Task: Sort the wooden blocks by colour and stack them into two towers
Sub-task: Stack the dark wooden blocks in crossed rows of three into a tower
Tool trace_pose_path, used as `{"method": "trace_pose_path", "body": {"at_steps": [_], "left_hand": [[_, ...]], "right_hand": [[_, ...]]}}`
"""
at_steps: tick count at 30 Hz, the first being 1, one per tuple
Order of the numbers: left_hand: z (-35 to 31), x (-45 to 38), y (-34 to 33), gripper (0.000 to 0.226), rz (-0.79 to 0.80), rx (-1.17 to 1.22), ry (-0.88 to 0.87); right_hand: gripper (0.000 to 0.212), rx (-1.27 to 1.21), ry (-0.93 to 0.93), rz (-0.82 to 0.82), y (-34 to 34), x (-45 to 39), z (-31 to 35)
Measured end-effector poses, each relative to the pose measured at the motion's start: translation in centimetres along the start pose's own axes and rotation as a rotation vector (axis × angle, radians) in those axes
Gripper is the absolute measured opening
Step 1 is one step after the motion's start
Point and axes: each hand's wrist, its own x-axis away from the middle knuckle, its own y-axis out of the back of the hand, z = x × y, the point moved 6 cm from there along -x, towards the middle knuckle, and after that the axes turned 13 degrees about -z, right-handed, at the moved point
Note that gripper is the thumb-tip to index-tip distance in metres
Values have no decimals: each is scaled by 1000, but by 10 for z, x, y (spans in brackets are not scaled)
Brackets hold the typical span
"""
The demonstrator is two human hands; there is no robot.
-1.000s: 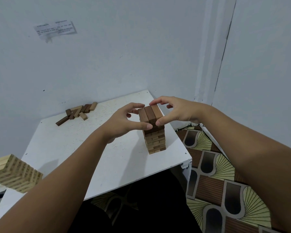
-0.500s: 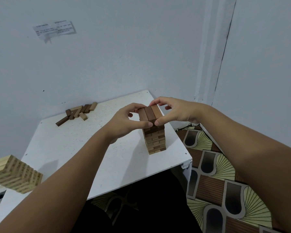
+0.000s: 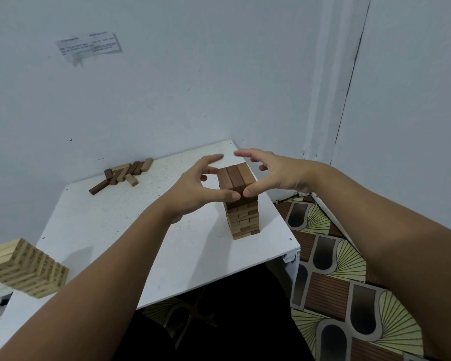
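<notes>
While both thumbs touch the smooth brown tower, left hand and right hand grip nothing, fingers spread.

Pale blue walls, white table, patterned floor.

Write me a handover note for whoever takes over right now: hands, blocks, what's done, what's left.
Left hand: open, thumb tip at the top layer of the dark tower.
Right hand: open, thumb at the same layer, fingers spread above.
Light tower: at the table's near left edge.
Done: both towers well up.
Left: stack the loose blocks, dark and light mixed, at the far edge.
</notes>
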Motion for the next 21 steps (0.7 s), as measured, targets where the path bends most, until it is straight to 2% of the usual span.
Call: {"method": "trace_pose_path", "body": {"at_steps": [2, 3, 5, 7, 10, 13, 16, 21], "left_hand": [[1, 2, 8, 115, 1, 79, 39], [0, 3, 15, 118, -15, 134, 54], [3, 5, 34, 109, -74, 213, 86], [11, 6, 57, 93, -173, 168, 97], [30, 7, 93, 62, -368, -105, 39], [42, 14, 119, 42, -501, -397, -47], [64, 22, 140, 39, -539, -584, -30], [111, 36, 160, 55, -441, -847, 150]], "right_hand": [[106, -95, -4, -15, 3, 3, 6], [101, -131, -18, -45, 5, 2, 9], [81, -121, -39, -138, 12, -1, 15], [63, 28, -4, -250, 18, -7, 28], [48, 346, 154, -355, 10, -15, 62], [52, 576, 263, -351, -18, -23, 94], [57, 710, 343, -310, -52, -32, 126], [58, 793, 395, -191, -125, -57, 158]]}}
